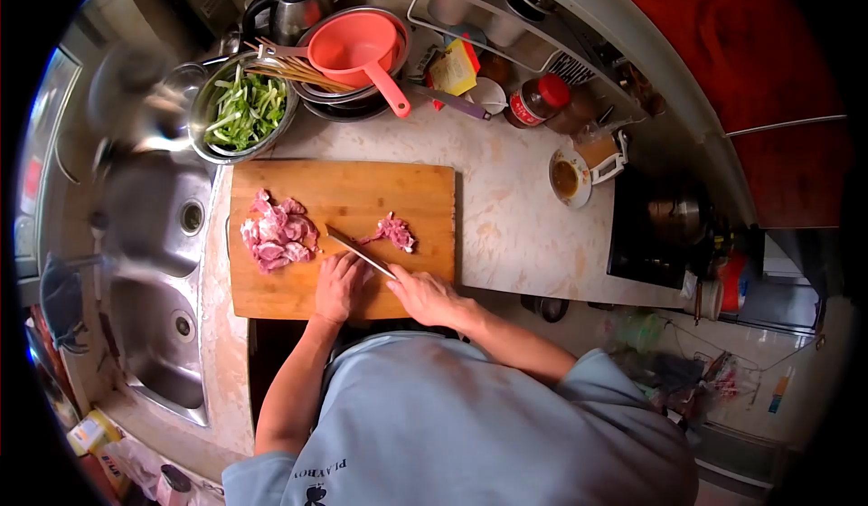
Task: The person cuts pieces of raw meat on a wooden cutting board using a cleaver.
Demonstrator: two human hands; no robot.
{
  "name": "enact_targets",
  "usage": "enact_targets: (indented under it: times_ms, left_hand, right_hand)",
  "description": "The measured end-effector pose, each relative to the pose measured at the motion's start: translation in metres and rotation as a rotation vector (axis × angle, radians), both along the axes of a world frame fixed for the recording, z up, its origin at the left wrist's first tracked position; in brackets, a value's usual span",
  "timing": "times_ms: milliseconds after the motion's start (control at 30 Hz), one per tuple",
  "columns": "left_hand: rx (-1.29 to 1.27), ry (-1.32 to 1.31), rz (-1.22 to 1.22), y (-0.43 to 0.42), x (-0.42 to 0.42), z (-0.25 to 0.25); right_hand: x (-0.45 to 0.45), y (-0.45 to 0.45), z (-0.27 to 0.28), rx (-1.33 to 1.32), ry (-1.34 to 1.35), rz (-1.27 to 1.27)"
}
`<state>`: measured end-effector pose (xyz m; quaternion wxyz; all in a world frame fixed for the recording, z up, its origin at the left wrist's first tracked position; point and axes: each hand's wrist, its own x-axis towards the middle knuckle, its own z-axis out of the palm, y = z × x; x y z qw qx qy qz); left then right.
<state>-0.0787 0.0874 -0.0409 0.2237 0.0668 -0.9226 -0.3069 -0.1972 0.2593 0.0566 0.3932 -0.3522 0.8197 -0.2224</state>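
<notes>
A kitchen knife (pixel 360 251) lies slanted over the wooden cutting board (pixel 344 180), its blade pointing up and left. My right hand (pixel 425 296) is closed around its handle. Just left of the blade, my left hand (pixel 340 282) is bent down on the board with its fingers together, holding a piece of meat (pixel 367 274) that is mostly hidden by the hand and the knife. A large heap of raw meat pieces (pixel 277 231) lies on the board's left part. Beyond the blade, to the right, sits a smaller pile of cut meat (pixel 395 232).
A double sink (pixel 201 280) adjoins the counter at left. Behind the board stand a bowl of cut greens (pixel 242 113), a red strainer (pixel 353 49) on stacked bowls, and a red-lidded jar (pixel 540 99). A small sauce dish (pixel 568 179) is at right, near the stove (pixel 646 244).
</notes>
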Motion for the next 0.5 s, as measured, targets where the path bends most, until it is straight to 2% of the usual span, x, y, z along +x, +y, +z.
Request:
enact_targets:
  times_ms: [200, 300, 367, 500]
  left_hand:
    - [0.011, 0.015, 0.018, 0.003, 0.0, 0.0]
    - [0.025, 0.076, 0.02, 0.001, 0.001, -0.002]
    - [0.055, -0.101, -0.03, -0.002, 0.007, -0.005]
    - [0.031, -0.065, -0.038, -0.003, 0.003, 0.001]
  right_hand:
    - [-0.012, 0.017, -0.004, -0.077, 0.037, -0.157]
    - [0.002, 0.017, 0.019, -0.001, 0.027, -0.024]
    - [0.016, 0.022, 0.025, 0.011, 0.097, 0.05]
    - [0.024, 0.036, 0.028, 0.083, 0.098, 0.018]
